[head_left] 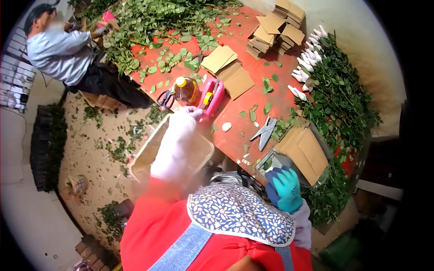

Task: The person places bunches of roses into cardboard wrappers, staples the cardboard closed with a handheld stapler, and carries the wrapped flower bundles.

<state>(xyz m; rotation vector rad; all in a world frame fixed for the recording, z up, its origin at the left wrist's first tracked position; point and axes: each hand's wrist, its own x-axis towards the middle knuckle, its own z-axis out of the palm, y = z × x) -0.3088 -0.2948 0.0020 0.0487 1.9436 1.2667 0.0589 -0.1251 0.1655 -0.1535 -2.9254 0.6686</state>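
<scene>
My left hand (192, 113), in a pale glove, reaches over the table edge with its fingers bent together beside a pink tape dispenser (217, 95) that holds a yellow roll. What its fingertips pinch is hidden. Close by are a bottle of amber liquid (186, 94) with a yellow cap and dark-handled scissors (166, 98). My right hand (287, 189), in a teal and blue glove, curls at the near end of a leafy bundle wrapped in cardboard (302, 151). The bundle lies in a grey holder (289, 161). A grey stapler-like plier tool (264, 133) lies left of it.
Leafy stems (172, 18) heap at the table's far side. Cardboard pieces (228, 72) lie mid-table, with more stacked behind (278, 27). White-wrapped flower bunches (312, 58) line the right edge. A pale plastic crate (149, 153) sits below my left arm. Another person (63, 49) works at far left.
</scene>
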